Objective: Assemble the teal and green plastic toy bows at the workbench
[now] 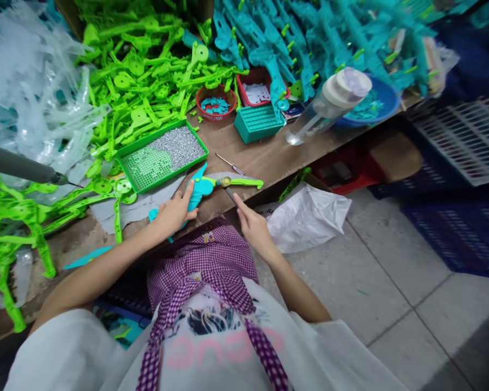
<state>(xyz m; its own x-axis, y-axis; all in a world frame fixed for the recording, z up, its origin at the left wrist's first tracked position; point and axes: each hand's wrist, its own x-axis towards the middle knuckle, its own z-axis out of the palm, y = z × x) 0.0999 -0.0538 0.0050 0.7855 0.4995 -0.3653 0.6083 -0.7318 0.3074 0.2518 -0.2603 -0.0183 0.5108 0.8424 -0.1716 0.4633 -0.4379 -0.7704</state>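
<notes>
At the bench edge, my left hand [176, 212] grips a teal plastic part [201, 187] and presses it down, its fingers and thumb lying over it. A lime-green arm with a translucent strip [248, 183] extends from the teal part to the right. My right hand [252, 224] is closed around the thin dark handle of a small hammer-like tool [225, 182]. The tool's round, brass-coloured head is over the lime-green arm; whether they touch I cannot tell. Just beyond lies a thin metal pick or screwdriver [230, 163].
A green tray [146, 168] of small metal pieces stands behind my hands. Farther back are a red basket [215, 103], a teal box [258, 124] and a clear bottle [326, 106]. Heaps of lime-green parts [142, 81], teal parts [269, 43] and translucent parts [28, 70] crowd the bench. A grey power driver [20, 163] juts in left.
</notes>
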